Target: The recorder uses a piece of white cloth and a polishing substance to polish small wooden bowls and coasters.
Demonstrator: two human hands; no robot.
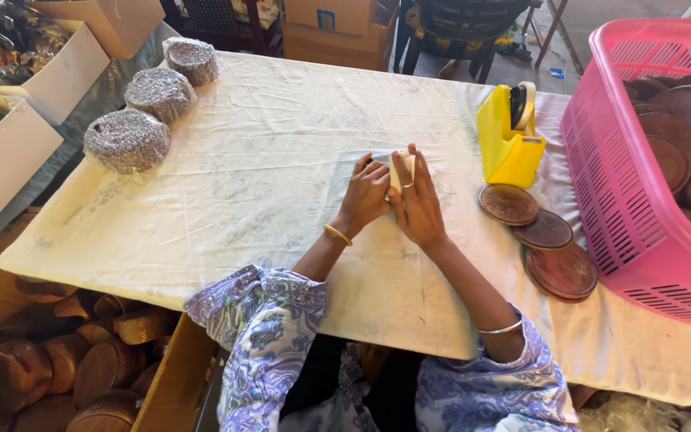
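My left hand (367,194) and my right hand (417,204) are pressed together on a small pale wrapped object (404,166) lying on the white cloth-covered table (265,168). Both hands cover most of the object, so its shape is hard to make out. A gold bangle sits on my left wrist and a silver one on my right forearm. A yellow tape dispenser (509,132) stands just right of my hands. Three round brown wooden discs (545,240) lie on the cloth beyond my right hand.
A pink plastic basket (633,184) holding several brown wooden discs stands at the right. Three round bundles wrapped in silvery patterned film (157,94) lie at the table's far left. White boxes (9,152) sit at the left; a cardboard box of wooden pieces (65,360) is below.
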